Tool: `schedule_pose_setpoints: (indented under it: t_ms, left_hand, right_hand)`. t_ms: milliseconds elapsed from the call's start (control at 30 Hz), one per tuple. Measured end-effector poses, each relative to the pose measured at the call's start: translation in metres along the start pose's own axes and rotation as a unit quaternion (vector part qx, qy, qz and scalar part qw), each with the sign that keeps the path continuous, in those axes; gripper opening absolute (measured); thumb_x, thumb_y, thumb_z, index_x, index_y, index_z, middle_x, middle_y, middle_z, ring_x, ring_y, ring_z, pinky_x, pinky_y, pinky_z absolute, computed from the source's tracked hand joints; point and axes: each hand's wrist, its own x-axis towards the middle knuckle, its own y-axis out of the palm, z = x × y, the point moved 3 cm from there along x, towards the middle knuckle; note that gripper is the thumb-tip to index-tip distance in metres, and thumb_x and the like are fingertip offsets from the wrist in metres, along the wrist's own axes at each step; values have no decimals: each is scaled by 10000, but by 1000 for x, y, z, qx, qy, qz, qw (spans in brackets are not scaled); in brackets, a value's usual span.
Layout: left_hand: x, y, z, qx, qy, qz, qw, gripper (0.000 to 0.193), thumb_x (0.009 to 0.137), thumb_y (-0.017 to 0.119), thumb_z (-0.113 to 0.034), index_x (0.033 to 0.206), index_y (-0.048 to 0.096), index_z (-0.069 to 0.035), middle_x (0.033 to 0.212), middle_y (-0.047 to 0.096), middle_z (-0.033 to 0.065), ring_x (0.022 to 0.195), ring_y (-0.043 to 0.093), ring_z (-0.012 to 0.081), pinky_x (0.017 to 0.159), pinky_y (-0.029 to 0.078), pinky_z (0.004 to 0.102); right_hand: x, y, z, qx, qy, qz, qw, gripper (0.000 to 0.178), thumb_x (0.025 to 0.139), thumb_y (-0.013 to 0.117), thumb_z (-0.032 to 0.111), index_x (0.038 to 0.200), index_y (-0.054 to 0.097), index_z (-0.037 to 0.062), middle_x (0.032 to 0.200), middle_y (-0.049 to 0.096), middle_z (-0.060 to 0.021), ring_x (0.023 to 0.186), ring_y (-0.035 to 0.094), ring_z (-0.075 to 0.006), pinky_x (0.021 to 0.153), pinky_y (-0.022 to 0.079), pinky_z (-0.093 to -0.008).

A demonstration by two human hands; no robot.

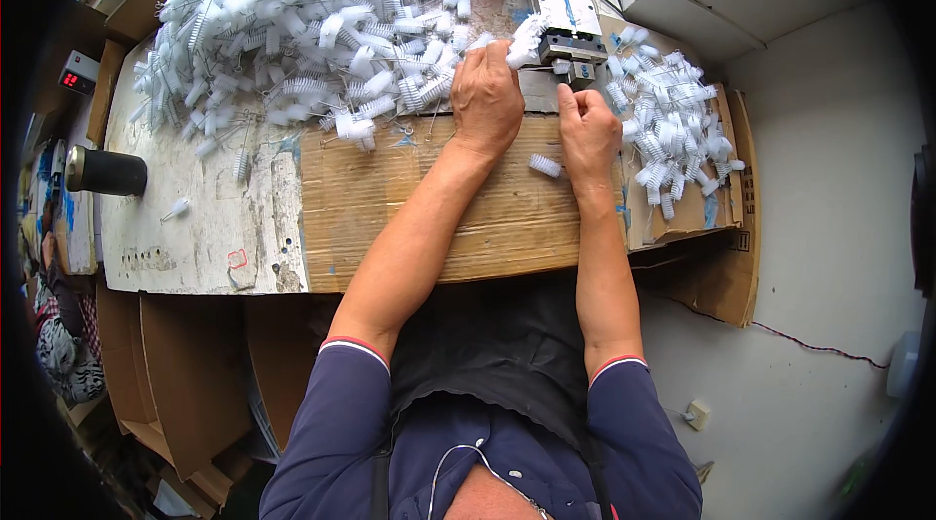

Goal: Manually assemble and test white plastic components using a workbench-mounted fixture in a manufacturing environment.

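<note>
Small white brushes with wire stems lie in a large heap [283, 33] at the far left of the bench. At the heap's right edge, my left hand [487, 99] is closed around white brushes [527, 40] beside a metal fixture [573, 42] of stacked blocks. My right hand [590, 138] is just in front of that fixture, thumb up and fingers curled. Whatever sits between its fingertips is too small to make out. One loose brush [545, 165] lies on the cardboard between my forearms. A second heap of brushes [673, 130] lies right of my right hand.
Cardboard [390, 208] covers the bench's front middle. A dark cylinder [107, 172] lies on the left, near a lone brush [175, 209]. A small box with a red display [78, 72] stands at the far left. Another person's arm [58, 276] shows beyond. Cartons [185, 364] stand below.
</note>
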Motion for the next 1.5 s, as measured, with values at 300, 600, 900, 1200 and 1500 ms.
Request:
schedule_pose_setpoints:
  t_ms: [300, 600, 900, 1200, 1500]
  left_hand:
    - [0, 12, 2, 44, 63, 91, 993, 155, 893, 539, -13, 1029, 600, -56, 916, 676, 136, 896, 613, 330, 815, 477, 440]
    - [-1, 17, 1, 58, 89, 120, 987, 213, 890, 556, 24, 1088, 614, -28, 942, 643, 150, 923, 618, 346, 818, 515, 443]
    - [-3, 15, -8, 91, 146, 167, 971, 176, 848, 589, -12, 1021, 612, -29, 909, 649, 159, 877, 648, 327, 767, 557, 404]
    - [1, 1, 8, 69, -9, 68, 995, 202, 892, 558, -26, 1073, 643, -53, 929, 701, 141, 863, 696, 328, 738, 570, 448]
    - [0, 1, 5, 47, 9, 58, 997, 213, 894, 564, -15, 1083, 658, -45, 932, 708, 139, 836, 697, 331, 729, 563, 450]
  right_hand:
    - [-39, -67, 3, -13, -114, 128, 985, 195, 885, 802, 209, 887, 709, 37, 853, 715, -119, 776, 688, -293, 702, 532, -409]
    - [-55, -57, -10, -75, -186, 133, 971, 91, 878, 739, 129, 858, 685, 59, 830, 681, -115, 809, 670, -334, 721, 534, -460]
    - [-24, -25, -8, 8, -19, 68, 997, 134, 882, 709, 169, 811, 690, 57, 720, 719, -143, 672, 718, -341, 659, 556, -447]
    - [2, -1, -6, 8, -5, 23, 1000, 149, 866, 701, 173, 795, 674, 45, 726, 709, -194, 693, 718, -382, 655, 561, -472]
    - [7, 9, -4, 27, 3, -11, 1000, 163, 872, 692, 176, 779, 678, 43, 728, 709, -200, 698, 714, -397, 670, 565, -480]
